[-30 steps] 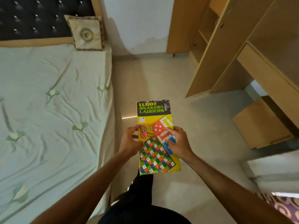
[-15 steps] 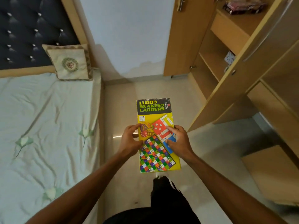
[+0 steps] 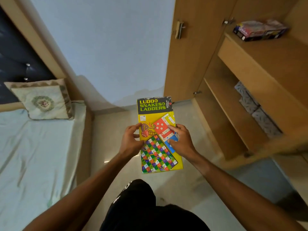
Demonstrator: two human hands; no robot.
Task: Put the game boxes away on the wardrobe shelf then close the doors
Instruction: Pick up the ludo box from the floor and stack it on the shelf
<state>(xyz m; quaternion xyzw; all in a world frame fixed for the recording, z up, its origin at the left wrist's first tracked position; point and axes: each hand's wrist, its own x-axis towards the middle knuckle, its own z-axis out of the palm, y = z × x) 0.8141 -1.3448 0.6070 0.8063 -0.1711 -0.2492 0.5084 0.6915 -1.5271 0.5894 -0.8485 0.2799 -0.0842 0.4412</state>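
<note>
Game box, yellow, printed "Ludo & Snakes & Ladders": centre of frame, held flat above the floor, left hand gripping its left edge, right hand gripping its right edge with fingers curled over the top face. Second game box: upper right, lying on the top wardrobe shelf, doors open. Bed with cushion: left of frame.

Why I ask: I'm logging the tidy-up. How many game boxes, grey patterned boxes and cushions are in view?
Game boxes: 2, the Ludo box held by left hand and right hand, a dark game box on the upper shelf
Grey patterned boxes: 3, lower shelf
Cushions: 1
Total: 6
</note>
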